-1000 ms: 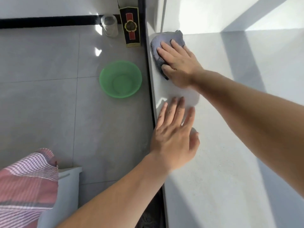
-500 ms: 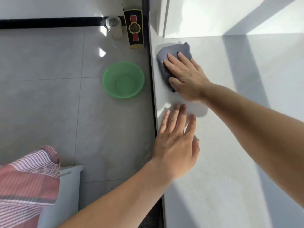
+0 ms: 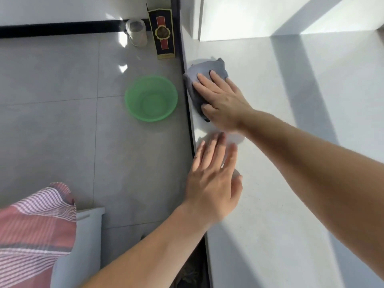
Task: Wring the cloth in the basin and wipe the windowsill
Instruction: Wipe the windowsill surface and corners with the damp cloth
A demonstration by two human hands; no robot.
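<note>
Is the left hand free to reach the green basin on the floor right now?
Probably yes: the left hand lies flat and empty at the edge of the windowsill, and the green basin sits open on the floor beside that edge with nothing between them.

Head view, steeply downward, close over windowsill [image 3: 270, 183]

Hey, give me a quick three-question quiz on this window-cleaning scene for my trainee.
1. True or false: the green basin stands on the floor, not on the windowsill.
2. Which hand presses the grey cloth? A left hand; B right hand; C both.
3. Fill in: the left hand lies flat on the ____.
Key: 1 true; 2 B; 3 windowsill.
</note>
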